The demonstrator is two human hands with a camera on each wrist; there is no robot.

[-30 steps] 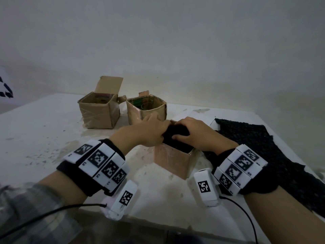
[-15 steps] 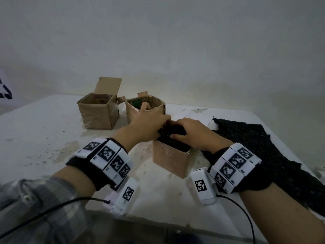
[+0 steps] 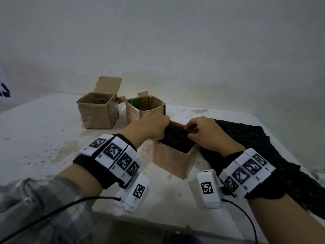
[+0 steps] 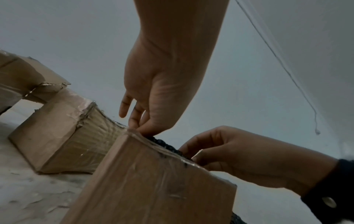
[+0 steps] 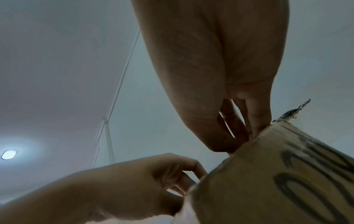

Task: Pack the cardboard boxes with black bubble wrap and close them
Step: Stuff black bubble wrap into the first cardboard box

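The near cardboard box (image 3: 171,162) stands mid-table, filled to the rim with black bubble wrap (image 3: 175,140). My left hand (image 3: 163,128) is at the box's far-left corner, its fingers curled down over the rim onto the wrap's edge. In the left wrist view my left hand (image 4: 137,128) meets the rim of the box (image 4: 153,189), with wrap (image 4: 164,144) showing above the edge. My right hand (image 3: 190,129) is at the far-right edge, fingers curled and pinching the wrap. In the right wrist view its fingertips (image 5: 256,128) reach the box wall (image 5: 277,181).
Two more open boxes stand behind: one with an upright flap (image 3: 97,114) and one beside it (image 3: 146,110). A large sheet of black bubble wrap (image 3: 263,150) lies on the white table (image 3: 44,138) to the right. The table's front edge is close below my wrists.
Both hands were pressing on top of the wrap in the box. They have moved apart to the far corners, and the wrap's top now shows between them.
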